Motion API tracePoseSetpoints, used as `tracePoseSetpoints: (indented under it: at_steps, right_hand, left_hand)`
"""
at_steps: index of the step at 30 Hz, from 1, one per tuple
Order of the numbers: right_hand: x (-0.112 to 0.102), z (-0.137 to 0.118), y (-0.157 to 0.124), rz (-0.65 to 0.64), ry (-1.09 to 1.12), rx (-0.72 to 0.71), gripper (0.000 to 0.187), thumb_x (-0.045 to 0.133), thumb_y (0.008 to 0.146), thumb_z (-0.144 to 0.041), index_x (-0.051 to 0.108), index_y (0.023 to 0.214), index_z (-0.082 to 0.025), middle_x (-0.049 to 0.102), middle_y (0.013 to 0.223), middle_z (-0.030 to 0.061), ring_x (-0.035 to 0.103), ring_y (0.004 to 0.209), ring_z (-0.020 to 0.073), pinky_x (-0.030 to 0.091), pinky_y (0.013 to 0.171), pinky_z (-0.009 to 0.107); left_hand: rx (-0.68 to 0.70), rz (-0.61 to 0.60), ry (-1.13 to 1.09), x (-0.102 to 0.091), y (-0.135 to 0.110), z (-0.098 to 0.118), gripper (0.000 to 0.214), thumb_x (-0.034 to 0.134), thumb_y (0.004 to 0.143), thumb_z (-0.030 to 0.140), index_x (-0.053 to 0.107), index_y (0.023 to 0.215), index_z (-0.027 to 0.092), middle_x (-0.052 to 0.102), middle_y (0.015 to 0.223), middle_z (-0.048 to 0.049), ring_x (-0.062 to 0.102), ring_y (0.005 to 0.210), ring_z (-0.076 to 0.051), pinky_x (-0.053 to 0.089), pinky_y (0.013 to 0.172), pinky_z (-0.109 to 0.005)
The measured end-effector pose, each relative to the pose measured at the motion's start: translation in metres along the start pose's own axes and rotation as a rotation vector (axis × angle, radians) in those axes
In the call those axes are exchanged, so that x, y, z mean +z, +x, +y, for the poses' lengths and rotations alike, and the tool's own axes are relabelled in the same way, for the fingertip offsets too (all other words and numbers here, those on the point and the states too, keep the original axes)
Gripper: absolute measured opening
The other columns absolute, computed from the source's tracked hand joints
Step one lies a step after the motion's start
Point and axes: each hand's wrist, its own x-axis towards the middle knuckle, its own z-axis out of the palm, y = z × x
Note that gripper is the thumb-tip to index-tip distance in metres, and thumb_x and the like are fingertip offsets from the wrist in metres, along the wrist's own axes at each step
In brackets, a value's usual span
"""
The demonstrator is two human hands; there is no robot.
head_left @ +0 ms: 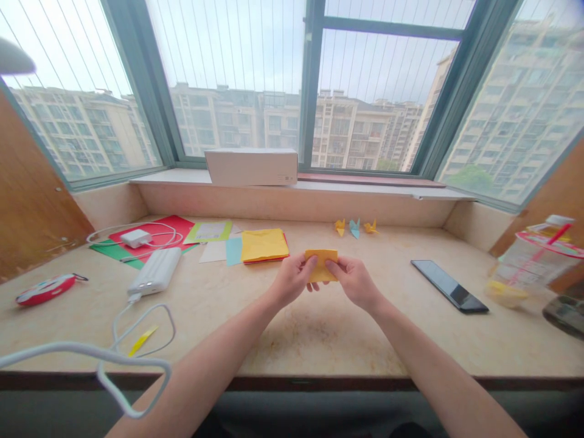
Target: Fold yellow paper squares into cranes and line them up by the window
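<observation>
A small folded square of yellow-orange paper (322,255) is held up over the middle of the counter. My left hand (294,277) grips its left side, thumb on the near face and fingers behind. On the right side, my right hand (353,278) pinches it the same way. Behind my left hand lies a stack of yellow and red paper sheets (264,244). Three small folded paper cranes stand beyond my right hand: a yellow crane (340,227), a blue crane (354,228) and another yellow crane (371,227).
To the left lie a white power bank (156,271), a charger (136,238) with cables, coloured sheets (173,228) and a red-and-white tool (48,289). At right are a phone (449,286) and a plastic cup (524,267) with a straw. A white box (252,167) sits on the sill.
</observation>
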Motion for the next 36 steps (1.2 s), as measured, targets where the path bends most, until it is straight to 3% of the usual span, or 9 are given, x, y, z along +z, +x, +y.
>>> tracePoseSetpoints:
  at_steps: [5,12,18,24,26,30,33,36]
  right_hand:
    - [-0.001,0.003,0.001,0.035,0.02,-0.051,0.044,0.065,0.083,-0.056,0.072,0.094,-0.014,0.07,0.076,0.0046,0.063,0.068,0.0194,0.048,0.065,0.03]
    - [-0.004,-0.004,0.0,0.157,0.033,-0.037,0.042,0.062,0.085,-0.054,0.076,0.088,-0.014,0.071,0.074,0.0046,0.063,0.067,0.0197,0.048,0.062,0.03]
    - [-0.003,-0.011,0.001,0.22,-0.01,-0.022,0.037,0.065,0.082,-0.052,0.076,0.077,-0.017,0.071,0.069,0.0044,0.061,0.061,0.0172,0.049,0.06,0.029]
    - [-0.001,-0.01,0.0,0.156,-0.002,-0.011,0.034,0.067,0.081,-0.05,0.076,0.079,-0.017,0.073,0.068,0.0049,0.064,0.062,0.0179,0.051,0.063,0.03]
    - [0.0,-0.009,-0.001,0.167,0.01,-0.013,0.033,0.066,0.082,-0.048,0.076,0.082,-0.017,0.074,0.068,0.0049,0.066,0.061,0.0179,0.05,0.063,0.03]
    - [0.001,-0.007,-0.001,0.179,0.008,0.004,0.036,0.061,0.086,-0.049,0.076,0.084,-0.016,0.074,0.069,0.0061,0.069,0.064,0.0199,0.049,0.064,0.031]
    - [0.003,-0.005,-0.001,0.188,-0.038,-0.023,0.04,0.059,0.087,-0.053,0.075,0.08,-0.016,0.074,0.07,0.0066,0.068,0.068,0.0206,0.051,0.066,0.032]
    - [0.003,-0.004,0.001,0.213,-0.034,-0.04,0.042,0.062,0.084,-0.056,0.074,0.084,-0.016,0.075,0.078,0.0073,0.069,0.075,0.022,0.053,0.071,0.033]
  left_hand:
    - [-0.009,-0.011,-0.02,-0.003,0.002,0.0,0.034,0.065,0.085,0.046,0.061,0.091,0.013,0.063,0.062,0.0005,0.059,0.041,-0.01,0.044,0.038,-0.019]
    - [-0.052,-0.055,0.008,-0.001,0.001,-0.003,0.033,0.062,0.087,0.046,0.06,0.088,0.013,0.062,0.061,0.0005,0.059,0.041,-0.01,0.041,0.037,-0.018]
    - [-0.057,0.118,-0.058,-0.002,0.003,0.005,0.036,0.066,0.083,0.048,0.059,0.081,0.013,0.062,0.057,0.0003,0.057,0.04,-0.011,0.043,0.038,-0.019]
    - [-0.074,0.247,-0.25,-0.007,0.004,0.011,0.041,0.071,0.078,0.052,0.061,0.081,0.012,0.066,0.069,-0.0035,0.062,0.055,-0.012,0.05,0.048,-0.021]
    - [-0.094,0.213,-0.298,-0.007,0.004,0.011,0.043,0.071,0.078,0.053,0.062,0.086,0.012,0.067,0.074,-0.0043,0.063,0.059,-0.013,0.052,0.05,-0.022]
    - [-0.151,0.026,-0.289,-0.003,0.002,0.01,0.045,0.072,0.079,0.048,0.063,0.104,0.012,0.07,0.086,-0.0068,0.067,0.066,-0.014,0.057,0.06,-0.027]
    - [-0.171,0.015,-0.229,-0.002,0.003,0.006,0.039,0.07,0.081,0.043,0.062,0.102,0.012,0.07,0.083,-0.006,0.067,0.06,-0.014,0.058,0.061,-0.028]
    - [-0.156,0.033,-0.142,-0.003,0.005,0.0,0.032,0.067,0.082,0.041,0.06,0.092,0.011,0.066,0.068,-0.0027,0.064,0.05,-0.013,0.052,0.05,-0.024]
